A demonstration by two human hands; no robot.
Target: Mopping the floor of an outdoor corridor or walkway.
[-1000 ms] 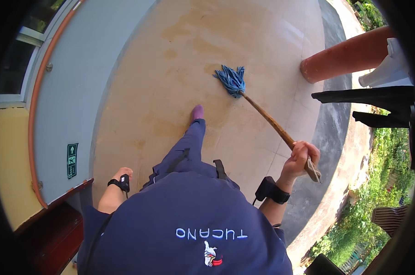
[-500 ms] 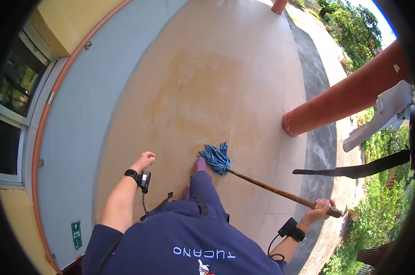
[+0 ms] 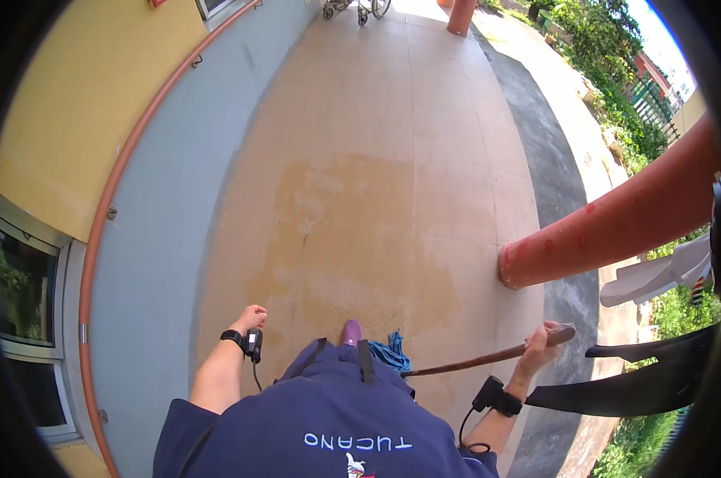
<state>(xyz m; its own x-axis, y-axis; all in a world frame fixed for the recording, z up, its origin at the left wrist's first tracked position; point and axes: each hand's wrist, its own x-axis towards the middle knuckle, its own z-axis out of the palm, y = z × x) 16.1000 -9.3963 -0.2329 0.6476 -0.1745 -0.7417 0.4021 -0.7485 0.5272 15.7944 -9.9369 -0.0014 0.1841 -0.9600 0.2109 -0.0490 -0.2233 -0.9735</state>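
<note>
Down at six o'clock, your right hand (image 3: 538,344) has its fingers wrapped tight around the top end of the wooden mop handle (image 3: 488,357), and a black wrist strap (image 3: 496,397) sits just below that hand with a cable hanging off it. You've got the handle running low and nearly level, out to four o'clock at the grip and back in toward your body, where the blue mop head (image 3: 390,353) lies on the floor close in front of you, half hidden by your dark blue shirt (image 3: 328,422). Just beside the mop head, at its nine o'clock, the pink toe of your shoe (image 3: 351,331) pokes out.

Your left hand (image 3: 251,318) is out at seven o'clock, well apart from the mop, fingers curled loosely shut on nothing, with a black band and a small device (image 3: 254,344) at the wrist.

Ahead at twelve o'clock the tan tiled floor (image 3: 392,175) stretches away, with a paler patch in the middle. On your left at nine o'clock there's a grey and yellow wall (image 3: 161,183) with an orange rail along it, and at three o'clock a thick red-orange column (image 3: 615,227) meets the floor.
</note>
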